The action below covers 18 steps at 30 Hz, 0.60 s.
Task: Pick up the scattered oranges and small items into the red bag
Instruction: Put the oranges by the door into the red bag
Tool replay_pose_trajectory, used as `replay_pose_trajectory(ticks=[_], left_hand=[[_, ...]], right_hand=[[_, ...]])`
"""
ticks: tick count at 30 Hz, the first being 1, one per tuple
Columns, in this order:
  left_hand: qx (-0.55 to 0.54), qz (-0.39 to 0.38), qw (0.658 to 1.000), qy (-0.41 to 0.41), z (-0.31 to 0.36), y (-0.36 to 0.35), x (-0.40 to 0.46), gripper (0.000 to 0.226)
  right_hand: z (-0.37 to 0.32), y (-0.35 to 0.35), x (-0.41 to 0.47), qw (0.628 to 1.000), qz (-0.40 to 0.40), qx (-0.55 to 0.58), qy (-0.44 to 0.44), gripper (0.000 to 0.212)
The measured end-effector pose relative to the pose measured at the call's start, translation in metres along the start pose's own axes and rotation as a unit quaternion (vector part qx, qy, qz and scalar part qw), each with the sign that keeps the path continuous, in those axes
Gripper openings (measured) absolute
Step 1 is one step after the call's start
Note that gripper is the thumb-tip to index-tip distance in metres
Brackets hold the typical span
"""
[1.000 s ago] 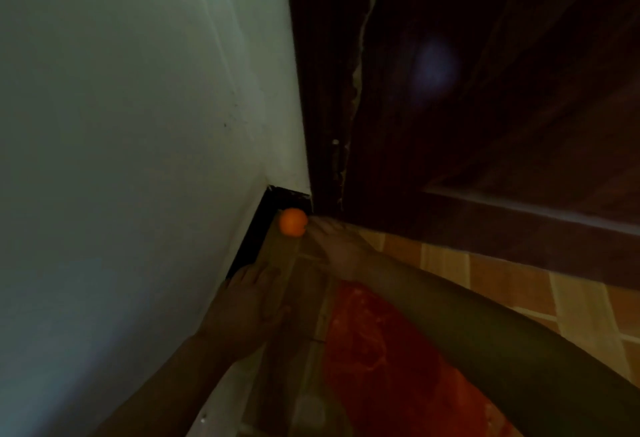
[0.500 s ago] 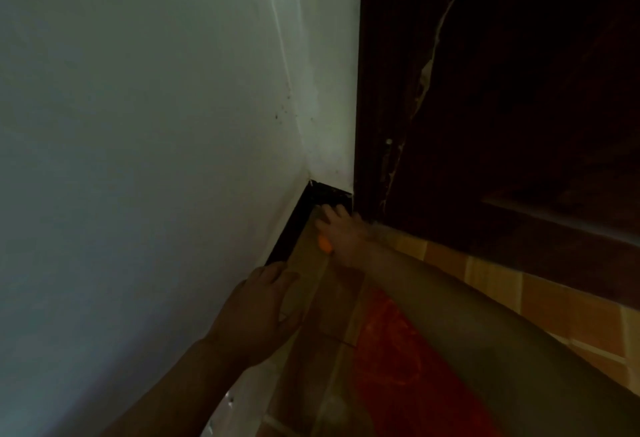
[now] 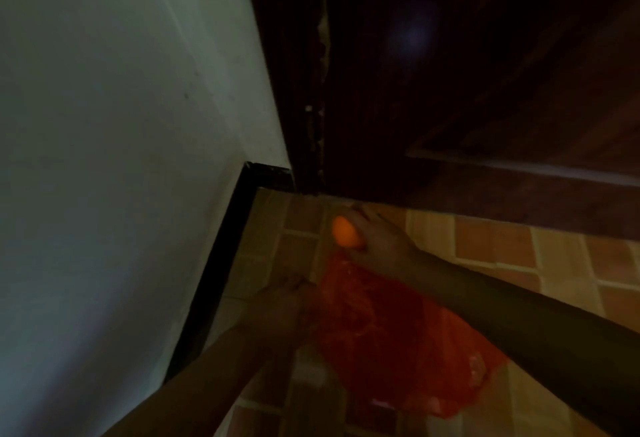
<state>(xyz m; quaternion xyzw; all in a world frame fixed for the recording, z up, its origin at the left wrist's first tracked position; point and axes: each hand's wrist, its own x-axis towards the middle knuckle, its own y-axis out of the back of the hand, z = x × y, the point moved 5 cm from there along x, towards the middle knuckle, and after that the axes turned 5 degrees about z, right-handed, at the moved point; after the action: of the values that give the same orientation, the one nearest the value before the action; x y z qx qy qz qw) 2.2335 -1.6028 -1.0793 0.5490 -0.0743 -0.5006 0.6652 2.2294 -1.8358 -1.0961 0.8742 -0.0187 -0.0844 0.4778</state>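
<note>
One orange (image 3: 344, 231) shows, round and smooth-skinned, gripped in the curled fingers of the right hand (image 3: 379, 235) just above the top edge of the red bag (image 3: 388, 325). There is one bag, thin crinkled plastic, lying slack on the floor (image 3: 519, 249). The left hand (image 3: 282, 301) sits at the bag's left edge; the light is too dim to tell whether it pinches the plastic or rests open. The floor is brick-pattern tile in orange and tan. A black skirting (image 3: 221, 263) runs along the pale plaster wall (image 3: 104, 159), meeting a dark wooden door (image 3: 485, 73) in the corner.
</note>
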Motion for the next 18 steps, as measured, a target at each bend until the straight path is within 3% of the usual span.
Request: replay_pose_trajectory(ticks=[5, 8, 11, 14, 18], left_hand=[[0.071, -0.042, 0.996, -0.037, 0.038, -0.026, 0.025, 0.110], [0.092, -0.066, 0.993, -0.031, 0.042, -0.045, 0.036, 0.114], [0.083, 0.003, 0.995, -0.050, 0.055, -0.054, 0.044, 0.109], [0.144, -0.095, 0.985, -0.016, 0.062, -0.066, 0.042, 0.109], [0.173, -0.090, 0.981, 0.009, 0.082, -0.069, 0.042, 0.091]], right_hand=[[0.031, 0.027, -0.081, 0.999, -0.005, -0.005, -0.034, 0.082], [0.035, 0.025, -0.117, 0.998, -0.040, -0.024, -0.039, 0.087], [0.035, 0.016, -0.141, 0.995, -0.069, -0.064, -0.030, 0.090], [0.038, 0.002, -0.156, 0.991, -0.097, -0.088, -0.015, 0.091], [0.042, 0.008, -0.173, 0.990, -0.066, -0.122, -0.031, 0.088]])
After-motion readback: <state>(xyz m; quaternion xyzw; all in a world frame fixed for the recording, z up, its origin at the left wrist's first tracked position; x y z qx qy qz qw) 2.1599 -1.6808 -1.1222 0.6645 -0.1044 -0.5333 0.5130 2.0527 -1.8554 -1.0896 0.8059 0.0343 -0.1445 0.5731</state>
